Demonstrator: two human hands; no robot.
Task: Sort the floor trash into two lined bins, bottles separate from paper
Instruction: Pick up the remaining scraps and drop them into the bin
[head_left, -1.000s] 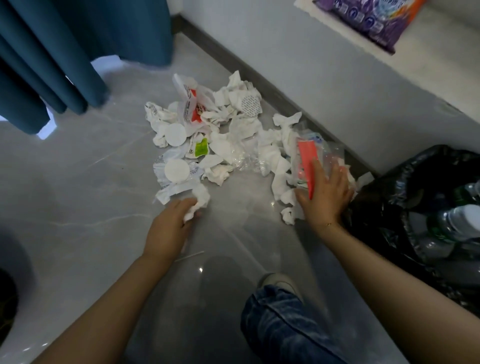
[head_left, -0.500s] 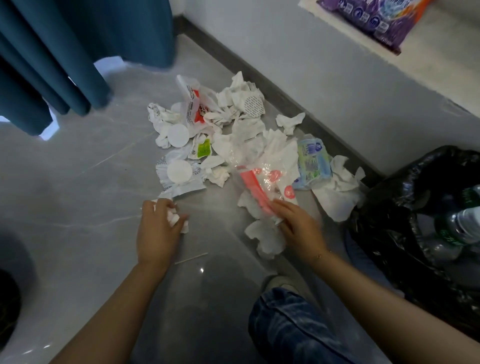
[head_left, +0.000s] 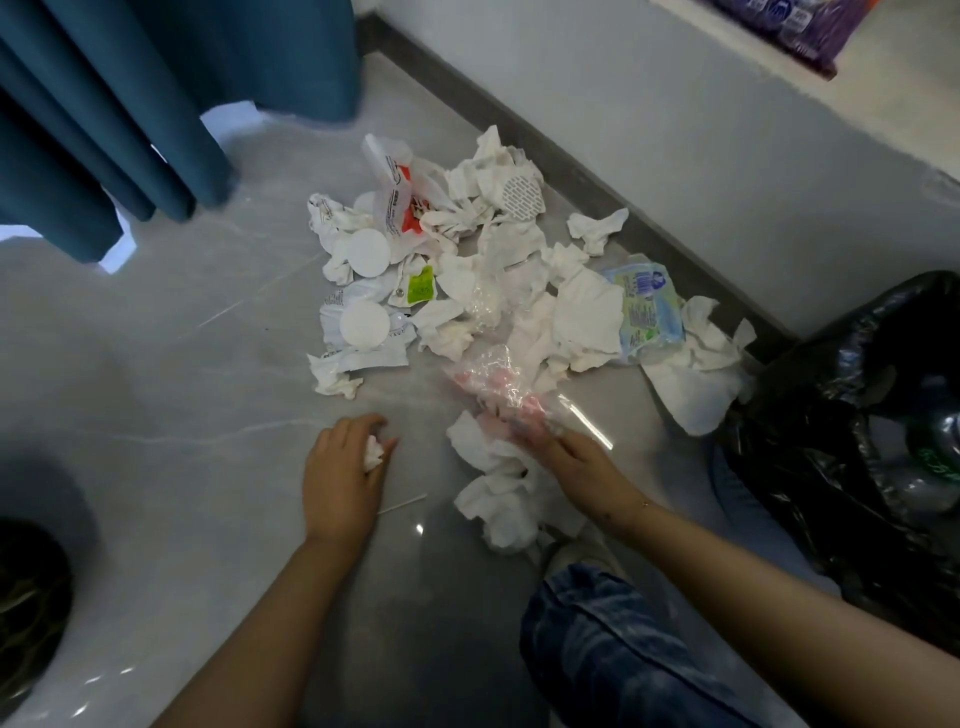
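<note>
bare floor (head_left: 171, 395) left of left hand (head_left: 340, 475) gripping tissue (head_left: 373, 453).

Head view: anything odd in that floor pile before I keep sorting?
Yes: not everything is paper. A clear plastic wrapper with red print lies among the tissues under the right hand, and a blue-green wipes pack sits near the black-lined bin. They fit neither bottles nor paper.

Trash heap (head_left: 483, 291) on floor (head_left: 156, 415) ahead of me, against the wall (head_left: 675, 130). Lined bin (head_left: 831, 441) to my right, bottles (head_left: 935, 457) inside. Second bin (head_left: 26, 587) at my left. Curtain (head_left: 130, 104) behind-left.
</note>
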